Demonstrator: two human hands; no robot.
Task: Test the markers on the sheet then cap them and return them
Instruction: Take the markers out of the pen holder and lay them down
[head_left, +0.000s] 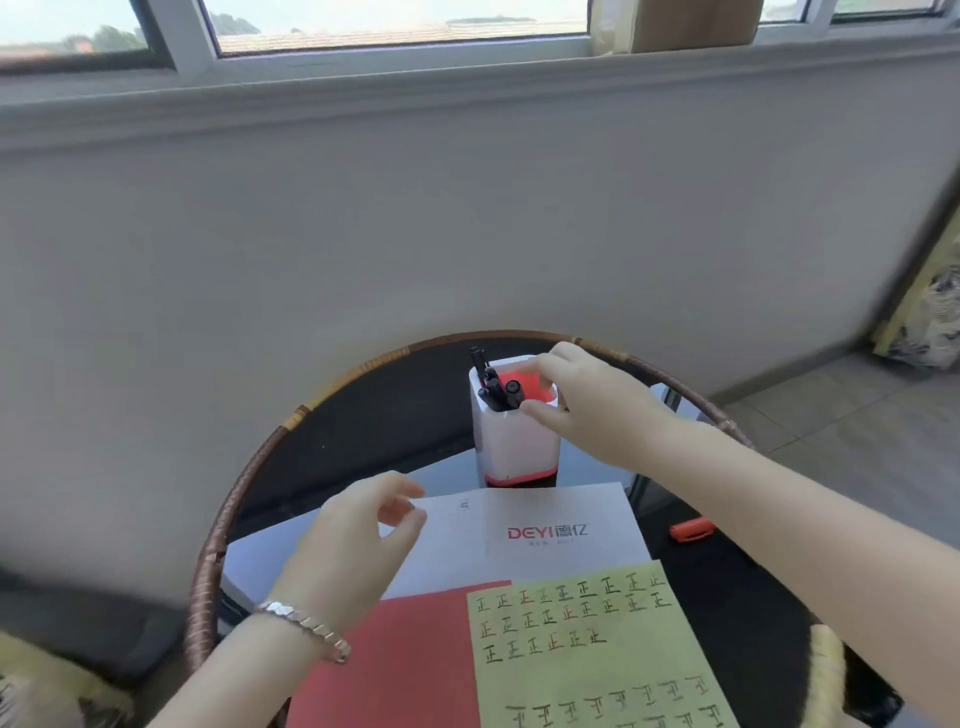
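Several markers stand in the holder, and neither of my hands grips one

My right hand (597, 410) reaches over the mouth of the white holder (514, 441), which stands toward the far edge of the table (234, 499). Forefinger and thumb are spread either side of the opening with nothing pinched between them, so that hand is released. I judge it is placed there either to pick the next marker or to let one drop in; I cannot say which.

My left hand (358, 540), with a bracelet (306, 626) at the wrist, hovers over the white printed paper (561, 514) in the middle of the table. Its fingers are loosely curled round nothing. It is close to the papers, ready, I think, to steady them or take a cap.

The markers (498, 389) are black and lean together at the holder's left side, against its red lining. They look capped, though blur keeps me from being sure.

The yellow-green sheet (597, 649) lies at the near edge, partly over a red paper (405, 654). It carries rows of small test characters in dark, green and reddish ink, with a bare band across its middle.

A small orange piece (691, 529), perhaps a cap, lies near the right edge
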